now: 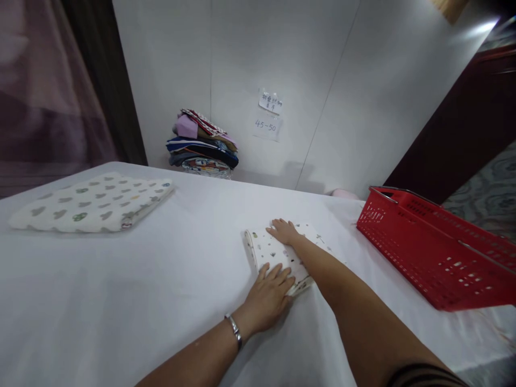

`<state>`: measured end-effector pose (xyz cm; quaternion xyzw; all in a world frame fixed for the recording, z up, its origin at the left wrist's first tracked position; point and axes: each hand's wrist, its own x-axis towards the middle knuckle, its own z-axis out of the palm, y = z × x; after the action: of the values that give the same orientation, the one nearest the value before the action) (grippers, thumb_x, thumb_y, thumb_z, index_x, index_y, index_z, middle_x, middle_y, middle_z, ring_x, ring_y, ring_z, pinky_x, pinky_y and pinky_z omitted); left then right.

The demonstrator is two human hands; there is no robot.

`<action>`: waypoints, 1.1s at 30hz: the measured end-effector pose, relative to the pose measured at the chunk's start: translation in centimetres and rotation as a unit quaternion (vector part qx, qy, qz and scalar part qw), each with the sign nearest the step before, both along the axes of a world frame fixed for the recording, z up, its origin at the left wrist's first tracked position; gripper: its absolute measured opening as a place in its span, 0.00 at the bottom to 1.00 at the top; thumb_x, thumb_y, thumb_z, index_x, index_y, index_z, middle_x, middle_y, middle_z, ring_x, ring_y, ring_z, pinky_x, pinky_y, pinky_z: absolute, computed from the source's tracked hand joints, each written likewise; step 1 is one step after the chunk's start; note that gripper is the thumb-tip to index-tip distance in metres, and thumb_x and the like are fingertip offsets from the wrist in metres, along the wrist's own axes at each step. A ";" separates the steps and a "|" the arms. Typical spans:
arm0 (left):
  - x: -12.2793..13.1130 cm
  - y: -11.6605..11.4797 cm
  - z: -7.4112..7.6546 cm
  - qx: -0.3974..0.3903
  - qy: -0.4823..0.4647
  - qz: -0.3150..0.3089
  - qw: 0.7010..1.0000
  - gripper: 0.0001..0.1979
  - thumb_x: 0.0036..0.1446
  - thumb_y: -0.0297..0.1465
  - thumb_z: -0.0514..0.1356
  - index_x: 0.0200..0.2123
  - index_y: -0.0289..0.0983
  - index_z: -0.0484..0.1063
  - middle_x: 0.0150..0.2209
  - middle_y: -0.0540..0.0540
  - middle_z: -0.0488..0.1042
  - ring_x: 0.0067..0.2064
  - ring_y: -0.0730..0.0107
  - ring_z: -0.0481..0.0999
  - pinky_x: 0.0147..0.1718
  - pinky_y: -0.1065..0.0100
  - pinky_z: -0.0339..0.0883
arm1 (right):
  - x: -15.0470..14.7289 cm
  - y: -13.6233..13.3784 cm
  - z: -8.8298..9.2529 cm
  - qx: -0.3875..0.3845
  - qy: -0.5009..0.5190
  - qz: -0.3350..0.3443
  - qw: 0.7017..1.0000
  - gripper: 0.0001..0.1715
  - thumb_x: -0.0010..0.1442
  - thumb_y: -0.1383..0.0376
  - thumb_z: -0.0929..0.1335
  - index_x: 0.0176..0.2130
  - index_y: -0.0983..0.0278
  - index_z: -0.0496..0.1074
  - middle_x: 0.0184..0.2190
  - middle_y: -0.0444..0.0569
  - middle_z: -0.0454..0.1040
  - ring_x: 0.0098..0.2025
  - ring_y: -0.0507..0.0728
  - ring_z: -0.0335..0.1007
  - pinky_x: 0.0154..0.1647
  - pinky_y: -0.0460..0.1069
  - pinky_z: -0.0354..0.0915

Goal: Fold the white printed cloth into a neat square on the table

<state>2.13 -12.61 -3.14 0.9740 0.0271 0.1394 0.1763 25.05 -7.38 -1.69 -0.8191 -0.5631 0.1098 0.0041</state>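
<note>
A folded white cloth [274, 248] with small printed motifs lies on the white-covered table, to the right of the middle. Across its near edge rests my left hand [271, 293], fingers spread and flat; a metal bracelet circles that wrist. My right hand [284, 232] lies flat on the far part of the same cloth, its fingers stretched out to the left. My right forearm covers part of the cloth's right side. Both hands press on the cloth without gripping it.
At the left of the table [193, 258] lies a larger folded cloth [92, 201] with grey and green prints. A red plastic basket [427, 242] stands at the right. Behind the table, a stack of folded fabrics [203, 145] leans near the wall, beside paper notes [268, 126].
</note>
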 end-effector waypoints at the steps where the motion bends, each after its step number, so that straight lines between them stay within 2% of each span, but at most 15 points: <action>1: 0.0 0.0 0.0 -0.001 0.001 0.001 1.000 0.21 0.62 0.37 0.44 0.58 0.45 0.56 0.61 0.49 0.56 0.62 0.58 0.50 0.59 0.48 0.38 | 0.1 0.1 -0.1 -0.002 0.002 0.001 1.000 0.42 0.60 0.42 0.47 0.63 0.64 0.46 0.65 0.50 0.42 0.65 0.61 0.32 0.61 0.59 0.32; 6: 0.1 0.1 0.1 0.006 0.000 0.000 1.000 0.21 0.61 0.35 0.46 0.57 0.45 0.56 0.60 0.49 0.57 0.62 0.59 0.51 0.59 0.49 0.39 | 1.6 -0.3 0.7 -0.005 0.007 0.005 1.000 0.43 0.59 0.41 0.46 0.63 0.62 0.46 0.65 0.48 0.43 0.65 0.57 0.34 0.62 0.54 0.35; 9: 0.2 0.1 -0.1 0.013 -0.004 -0.002 1.000 0.21 0.60 0.34 0.48 0.57 0.45 0.56 0.61 0.48 0.56 0.62 0.59 0.50 0.60 0.49 0.38 | 3.1 -1.3 0.8 0.002 -0.009 -0.025 1.000 0.42 0.60 0.43 0.47 0.64 0.65 0.44 0.65 0.51 0.41 0.66 0.60 0.30 0.61 0.58 0.32; 12: 0.2 0.1 -0.3 0.013 -0.003 -0.002 1.000 0.21 0.60 0.34 0.48 0.57 0.45 0.55 0.61 0.49 0.56 0.63 0.60 0.49 0.60 0.49 0.38 | 3.9 -2.0 0.4 0.002 -0.017 -0.047 0.999 0.41 0.60 0.44 0.47 0.63 0.65 0.46 0.64 0.52 0.44 0.65 0.62 0.33 0.61 0.61 0.31; 17: 0.1 0.2 -0.1 0.012 0.000 0.000 1.000 0.21 0.60 0.33 0.49 0.57 0.45 0.56 0.61 0.49 0.56 0.62 0.59 0.50 0.59 0.49 0.40 | 5.0 -1.9 0.1 -0.001 -0.009 -0.044 0.999 0.38 0.61 0.44 0.49 0.62 0.61 0.50 0.63 0.49 0.48 0.65 0.59 0.38 0.62 0.57 0.34; 20: 0.0 0.2 -0.1 0.005 -0.006 -0.005 1.000 0.22 0.60 0.34 0.49 0.57 0.46 0.55 0.60 0.50 0.57 0.62 0.60 0.50 0.60 0.49 0.39 | 6.5 -2.4 0.6 0.006 -0.009 -0.052 0.999 0.36 0.62 0.47 0.49 0.62 0.63 0.51 0.63 0.50 0.48 0.65 0.59 0.36 0.61 0.56 0.37; 26: 0.0 0.2 -0.1 -0.013 0.018 -0.015 1.000 0.34 0.51 0.44 0.58 0.59 0.45 0.53 0.62 0.47 0.53 0.63 0.56 0.47 0.60 0.48 0.35 | 9.3 -3.8 1.4 -0.005 0.006 -0.044 0.999 0.29 0.62 0.53 0.57 0.56 0.64 0.62 0.58 0.51 0.60 0.58 0.57 0.55 0.58 0.48 0.49; 30: -0.1 0.8 -0.1 0.006 0.003 -0.013 1.000 0.29 0.53 0.39 0.58 0.58 0.46 0.55 0.61 0.49 0.56 0.63 0.60 0.48 0.61 0.51 0.35 | 9.8 -4.4 1.7 -0.006 0.005 -0.071 0.997 0.30 0.59 0.49 0.59 0.52 0.64 0.67 0.56 0.53 0.63 0.55 0.61 0.59 0.56 0.50 0.52; 33: -0.6 2.9 0.1 0.044 -0.004 -0.001 0.999 0.25 0.53 0.33 0.57 0.56 0.48 0.59 0.60 0.49 0.57 0.64 0.60 0.46 0.60 0.50 0.33 | 10.2 -6.1 1.8 -0.008 0.006 -0.121 0.993 0.31 0.58 0.48 0.60 0.51 0.66 0.68 0.55 0.55 0.64 0.55 0.62 0.59 0.56 0.52 0.52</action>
<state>1.58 -9.73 -3.02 0.9803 0.0190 0.1443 0.1336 35.28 -13.48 0.07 -0.8804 -0.4593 0.1175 0.0141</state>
